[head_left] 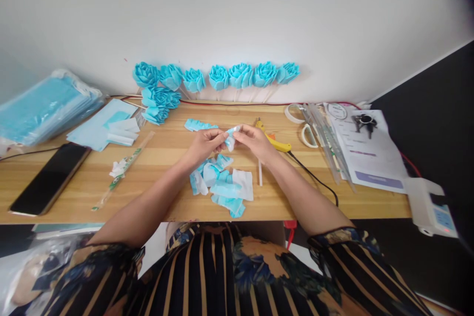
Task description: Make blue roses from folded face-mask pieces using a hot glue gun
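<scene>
Between my two hands, over the middle of the table, is a small blue-and-white fabric piece (231, 139). My left hand (209, 144) pinches its left side, and my right hand (255, 142) pinches its right side. Just below them lies a loose pile of similar blue-and-white pieces (225, 185). Behind my left hand sits a row of blue petal-shaped pieces (200, 125). A yellow glue gun (277, 145) lies beside my right hand, partly hidden by it. A thin white stick (260, 174) rests below my right wrist.
Several blue fabric flowers (240, 75) on sticks lean against the wall. To the left are a bag of blue face masks (52, 103), flat blue sheets (101, 126) and a phone (50, 178). Scissors (308, 134), a paper (374, 153), keys (365, 123) and a power strip (431, 207) are on the right.
</scene>
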Demonstrator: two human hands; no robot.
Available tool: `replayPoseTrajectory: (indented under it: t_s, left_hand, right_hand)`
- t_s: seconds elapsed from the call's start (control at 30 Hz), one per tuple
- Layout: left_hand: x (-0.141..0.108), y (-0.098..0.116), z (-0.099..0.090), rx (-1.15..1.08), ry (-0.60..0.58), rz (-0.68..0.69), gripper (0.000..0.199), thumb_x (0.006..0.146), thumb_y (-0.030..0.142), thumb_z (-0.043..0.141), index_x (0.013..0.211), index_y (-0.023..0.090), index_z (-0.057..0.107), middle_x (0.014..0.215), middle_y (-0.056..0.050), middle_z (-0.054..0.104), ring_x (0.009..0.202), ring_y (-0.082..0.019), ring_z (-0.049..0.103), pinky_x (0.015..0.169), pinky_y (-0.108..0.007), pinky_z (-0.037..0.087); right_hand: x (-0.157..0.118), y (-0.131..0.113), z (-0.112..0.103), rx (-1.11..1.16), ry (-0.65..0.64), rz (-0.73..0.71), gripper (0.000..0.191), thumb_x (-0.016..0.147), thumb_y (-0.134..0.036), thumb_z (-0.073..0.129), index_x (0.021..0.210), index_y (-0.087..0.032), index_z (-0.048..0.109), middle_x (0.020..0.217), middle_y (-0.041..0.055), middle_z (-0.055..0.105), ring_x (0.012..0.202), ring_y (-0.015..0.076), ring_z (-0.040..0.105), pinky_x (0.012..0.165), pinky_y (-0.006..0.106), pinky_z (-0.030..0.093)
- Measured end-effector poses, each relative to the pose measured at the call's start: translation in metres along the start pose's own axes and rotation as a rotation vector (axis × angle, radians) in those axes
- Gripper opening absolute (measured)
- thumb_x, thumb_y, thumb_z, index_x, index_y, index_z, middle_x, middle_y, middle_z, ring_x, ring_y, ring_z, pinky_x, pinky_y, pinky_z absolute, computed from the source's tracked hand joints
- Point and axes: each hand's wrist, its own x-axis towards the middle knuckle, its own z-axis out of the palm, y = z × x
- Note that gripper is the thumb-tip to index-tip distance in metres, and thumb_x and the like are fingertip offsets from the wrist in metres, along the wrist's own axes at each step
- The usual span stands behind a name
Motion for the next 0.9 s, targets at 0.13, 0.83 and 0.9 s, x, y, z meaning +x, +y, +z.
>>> replayPoseTrajectory:
  t_s: [0.13, 0.83, 0.9]
  left_hand:
    - [0.000, 0.000, 0.001, 0.011, 0.022, -0.024, 0.037, 0.075, 0.050, 0.070, 0.065, 0.014, 0.065, 0.055, 0.000, 0.060, 0.050, -0.008, 0.050, 0.052, -0.021, 0.041]
    - [-0.001, 0.001, -0.001, -0.058, 0.158, 0.020, 0.044, 0.076, 0.055, 0.071, 0.061, 0.015, 0.060, 0.051, 0.001, 0.056, 0.048, -0.007, 0.048, 0.050, -0.020, 0.039]
    - [-0.001, 0.001, 0.000, -0.061, 0.127, 0.032, 0.045, 0.076, 0.056, 0.071, 0.059, 0.015, 0.060, 0.051, 0.001, 0.055, 0.048, -0.007, 0.048, 0.050, -0.020, 0.040]
  right_hand:
    - [0.001, 0.002, 0.001, -0.052, 0.065, -0.028, 0.033, 0.072, -0.050, 0.076, 0.078, -0.020, 0.064, 0.069, -0.0026, 0.062, 0.068, 0.0126, 0.057, 0.070, 0.028, 0.049]
    - [-0.008, -0.002, 0.009, -0.954, 0.123, -0.875, 0.025, 0.087, -0.027, 0.064, 0.111, -0.027, 0.059, 0.129, 0.0079, 0.062, 0.129, 0.0282, 0.052, 0.107, 0.051, 0.042]
    - [-0.007, 0.001, 0.010, -0.973, 0.168, -0.862, 0.012, 0.089, -0.025, 0.062, 0.101, -0.026, 0.060, 0.124, 0.0069, 0.063, 0.127, 0.0270, 0.053, 0.106, 0.050, 0.043]
